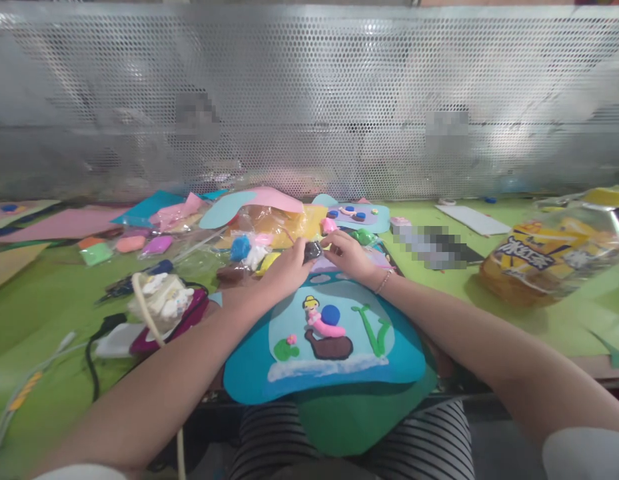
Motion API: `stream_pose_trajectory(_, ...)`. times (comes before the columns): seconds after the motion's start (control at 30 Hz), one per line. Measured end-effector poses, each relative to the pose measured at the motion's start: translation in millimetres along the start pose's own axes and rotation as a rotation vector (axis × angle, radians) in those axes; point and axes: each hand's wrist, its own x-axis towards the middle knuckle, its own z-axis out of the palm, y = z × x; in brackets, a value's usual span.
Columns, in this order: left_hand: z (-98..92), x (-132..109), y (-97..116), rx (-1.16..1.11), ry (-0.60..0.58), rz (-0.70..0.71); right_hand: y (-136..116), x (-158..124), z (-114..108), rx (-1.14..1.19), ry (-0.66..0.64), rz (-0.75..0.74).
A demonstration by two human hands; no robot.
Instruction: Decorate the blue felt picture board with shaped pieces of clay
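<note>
My left hand (285,270) and my right hand (350,256) meet just beyond a blue foam picture board (249,370) lying in front of me. Between their fingertips sits a small dark lump of clay (312,251), pinched from both sides. The board carries a clay scene: a pink figure (322,320) with a blue ball on a brown mound, green stems and a white strip along the bottom. A bracelet circles my right wrist. A green foam sheet (354,417) lies under the board, over my striped lap.
Small clay pieces in clear bags (239,248) lie left of my hands. Coloured foam sheets (154,208) cover the green table behind. A plush pouch (162,303) with black cables sits at left, a yellow snack bag (549,257) at right. A perforated metal screen (309,100) closes the back.
</note>
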Motion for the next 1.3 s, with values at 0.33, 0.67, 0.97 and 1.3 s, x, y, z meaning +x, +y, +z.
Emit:
stream_pose_trajectory(0.33,-7.3,2,-2,0.023,-0.002,0.045,-6,4,0,-0.014,-0.055,-0.001)
stream_pose_trajectory(0.67,-11.2,5,-3,0.046,-0.028,-0.020,-7,4,-7,0.168,-0.120,0.251)
stream_pose_trajectory(0.97,-6.7,-1,-1,0.115,-0.073,0.030,-9,2,-7,-0.100,-0.272,0.025)
stream_pose_trajectory(1.3,-4.5,-3,1,-0.086,-0.119,0.109,-6,-1,-10,-0.166,-0.352,-0.104)
